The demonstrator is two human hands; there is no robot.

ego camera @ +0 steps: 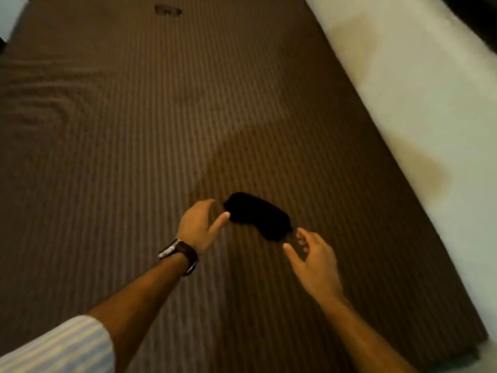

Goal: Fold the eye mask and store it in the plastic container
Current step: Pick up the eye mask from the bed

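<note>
Low in the middle of the frame, the eye mask (258,216) lies flat on the striped cover (134,157), my left hand (200,224) and right hand (316,265) spread, empty, at either end, so I'd say pinching both ends to fold comes next.

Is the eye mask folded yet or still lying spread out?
Spread out: the eye mask lies flat at full length on the striped cover, with both open hands beside its ends, neither gripping it.

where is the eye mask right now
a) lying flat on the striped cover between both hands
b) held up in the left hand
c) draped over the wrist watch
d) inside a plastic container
a: the mask lies on the striped cover, with the left hand and right hand open at either end.
</note>
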